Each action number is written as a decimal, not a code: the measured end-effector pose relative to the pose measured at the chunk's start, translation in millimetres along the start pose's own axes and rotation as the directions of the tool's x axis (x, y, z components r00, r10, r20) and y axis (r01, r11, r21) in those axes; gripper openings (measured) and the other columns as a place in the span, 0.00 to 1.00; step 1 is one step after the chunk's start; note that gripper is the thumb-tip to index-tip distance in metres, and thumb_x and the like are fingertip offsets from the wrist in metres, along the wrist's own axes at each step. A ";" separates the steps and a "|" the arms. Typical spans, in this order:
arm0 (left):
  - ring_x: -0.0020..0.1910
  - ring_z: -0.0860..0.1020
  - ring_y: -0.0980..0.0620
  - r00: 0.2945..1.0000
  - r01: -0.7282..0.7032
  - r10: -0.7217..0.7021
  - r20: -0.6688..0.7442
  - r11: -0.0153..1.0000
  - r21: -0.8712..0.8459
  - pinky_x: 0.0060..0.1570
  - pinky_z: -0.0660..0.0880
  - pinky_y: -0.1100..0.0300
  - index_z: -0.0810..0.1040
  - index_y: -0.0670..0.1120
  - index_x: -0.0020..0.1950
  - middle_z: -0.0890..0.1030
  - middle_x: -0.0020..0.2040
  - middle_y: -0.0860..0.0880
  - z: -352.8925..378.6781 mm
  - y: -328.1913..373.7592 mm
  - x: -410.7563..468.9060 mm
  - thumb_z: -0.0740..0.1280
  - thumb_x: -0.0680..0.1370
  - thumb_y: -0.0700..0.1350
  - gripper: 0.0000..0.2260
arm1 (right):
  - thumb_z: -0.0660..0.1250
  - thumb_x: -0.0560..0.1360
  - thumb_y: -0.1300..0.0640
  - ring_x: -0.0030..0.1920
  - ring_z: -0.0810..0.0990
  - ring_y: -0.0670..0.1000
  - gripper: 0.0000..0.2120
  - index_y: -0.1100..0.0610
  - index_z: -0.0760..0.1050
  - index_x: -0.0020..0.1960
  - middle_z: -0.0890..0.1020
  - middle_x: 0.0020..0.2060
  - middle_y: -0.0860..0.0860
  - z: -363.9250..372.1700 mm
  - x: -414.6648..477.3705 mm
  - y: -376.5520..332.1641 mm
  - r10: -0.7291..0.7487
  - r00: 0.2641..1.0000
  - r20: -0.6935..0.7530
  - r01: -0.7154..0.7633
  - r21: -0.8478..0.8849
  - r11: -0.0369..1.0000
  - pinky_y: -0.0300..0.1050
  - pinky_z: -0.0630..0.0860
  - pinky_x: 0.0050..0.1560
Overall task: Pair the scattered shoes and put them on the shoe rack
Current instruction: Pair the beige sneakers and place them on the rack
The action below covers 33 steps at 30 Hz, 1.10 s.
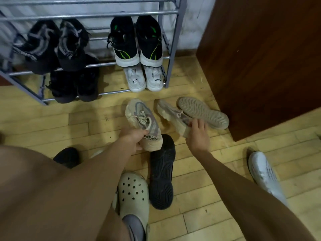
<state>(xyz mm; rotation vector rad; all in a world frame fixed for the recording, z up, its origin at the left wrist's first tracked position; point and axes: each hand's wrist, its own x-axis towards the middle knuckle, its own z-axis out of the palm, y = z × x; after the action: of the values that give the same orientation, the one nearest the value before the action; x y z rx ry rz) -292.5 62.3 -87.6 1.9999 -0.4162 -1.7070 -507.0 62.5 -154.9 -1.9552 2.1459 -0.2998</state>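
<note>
On the shoe rack [86, 15], far side, I count four pairs shelved: two dark pairs left, a black-and-green pair and a white pair right. On the floor just near of it, the left hand [133, 138] grasps a beige sneaker [139, 113] by the heel. The right hand [198, 134] lies on its likely mate [172, 115]; gripping or only touching, I cannot tell. Still loose, I judge: sole-up beige shoe [203, 112], sole-up black shoe [161, 171], white shoe [264, 174] partly cut by the arm, dark shoe [66, 157] half hidden behind the leg.
</note>
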 end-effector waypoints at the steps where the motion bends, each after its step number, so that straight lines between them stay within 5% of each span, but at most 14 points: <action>1: 0.67 0.72 0.43 1.000 -0.005 0.005 -0.004 1.000 0.003 0.59 0.75 0.48 0.68 0.43 0.71 0.72 0.69 0.44 -0.1 -1.6 -3.9 0.68 0.77 0.40 0.23 | 0.68 0.71 0.65 0.63 0.67 0.57 0.23 0.56 0.68 0.63 0.69 0.63 0.55 3.3 -8.3 6.9 -0.027 0.995 0.100 0.034 -0.074 0.997 0.51 0.76 0.58; 5: 0.64 0.74 0.43 0.999 -0.008 0.008 -0.042 1.000 0.000 0.54 0.76 0.50 0.71 0.41 0.68 0.76 0.63 0.45 -5.9 -11.3 -10.1 0.68 0.76 0.38 0.20 | 0.68 0.72 0.65 0.65 0.67 0.54 0.26 0.54 0.68 0.68 0.67 0.68 0.52 15.4 -33.1 25.2 -0.102 0.895 0.435 0.148 -0.072 0.986 0.47 0.74 0.61; 7: 0.62 0.75 0.44 0.999 0.014 -0.013 -0.036 0.999 0.031 0.56 0.76 0.50 0.72 0.41 0.67 0.76 0.62 0.46 -9.6 -17.6 -10.5 0.69 0.76 0.38 0.19 | 0.66 0.73 0.62 0.66 0.68 0.54 0.21 0.55 0.72 0.66 0.69 0.68 0.52 18.0 -36.2 25.5 -0.087 0.886 0.456 0.094 0.008 0.996 0.48 0.72 0.64; 11: 0.49 0.75 0.47 0.996 -0.002 0.010 -0.091 0.997 0.083 0.35 0.74 0.55 0.74 0.39 0.62 0.78 0.54 0.43 -13.6 -25.4 -9.8 0.72 0.72 0.36 0.19 | 0.62 0.77 0.55 0.60 0.74 0.59 0.15 0.59 0.75 0.62 0.72 0.60 0.58 20.8 -23.9 15.2 0.048 0.931 0.361 -0.100 0.126 0.987 0.52 0.75 0.60; 14: 0.51 0.76 0.45 0.996 0.011 -0.004 -0.085 0.997 0.083 0.39 0.75 0.55 0.74 0.37 0.62 0.78 0.56 0.42 -10.2 -25.2 -6.1 0.72 0.73 0.35 0.18 | 0.63 0.77 0.51 0.63 0.71 0.62 0.22 0.62 0.69 0.66 0.70 0.62 0.61 24.1 -2.9 10.5 0.177 0.924 0.339 -0.224 0.106 0.969 0.54 0.71 0.62; 21: 0.61 0.75 0.43 0.998 0.051 -0.046 -0.050 0.992 0.112 0.54 0.74 0.53 0.73 0.37 0.65 0.76 0.62 0.42 -3.9 -17.7 13.1 0.71 0.75 0.39 0.20 | 0.71 0.71 0.44 0.68 0.68 0.62 0.38 0.62 0.60 0.72 0.67 0.68 0.61 46.7 28.1 11.1 0.406 0.731 0.549 -0.488 0.003 0.873 0.56 0.69 0.67; 23: 0.57 0.76 0.43 0.997 0.037 -0.030 -0.066 0.994 0.107 0.54 0.76 0.52 0.73 0.36 0.65 0.77 0.56 0.42 -4.4 -16.3 18.5 0.72 0.73 0.40 0.21 | 0.74 0.68 0.46 0.67 0.70 0.63 0.40 0.62 0.60 0.71 0.68 0.67 0.62 49.2 36.3 13.3 0.461 0.680 0.570 -0.572 0.018 0.820 0.58 0.71 0.65; 27: 0.59 0.76 0.43 0.999 -0.005 0.013 -0.052 0.987 0.158 0.59 0.76 0.49 0.75 0.39 0.64 0.78 0.60 0.42 -4.2 -15.9 18.5 0.73 0.73 0.40 0.21 | 0.77 0.64 0.57 0.63 0.74 0.64 0.44 0.66 0.59 0.73 0.70 0.67 0.64 37.8 49.0 18.6 0.464 0.610 0.643 -0.631 0.039 0.775 0.56 0.79 0.53; 33: 0.48 0.78 0.47 0.994 -0.068 0.088 -0.067 0.961 0.266 0.46 0.78 0.54 0.79 0.41 0.55 0.81 0.54 0.44 -12.5 -10.2 -10.2 0.78 0.66 0.38 0.20 | 0.77 0.67 0.62 0.50 0.80 0.66 0.25 0.68 0.71 0.58 0.76 0.57 0.66 -9.6 23.3 12.8 0.410 0.640 0.650 -0.620 0.122 0.775 0.65 0.81 0.44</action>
<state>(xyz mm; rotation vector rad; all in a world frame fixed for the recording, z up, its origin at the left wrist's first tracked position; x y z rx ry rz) -282.8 78.1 -83.2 2.1955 -0.7186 -1.5882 -524.2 40.5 -150.2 -0.9647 1.9392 0.0586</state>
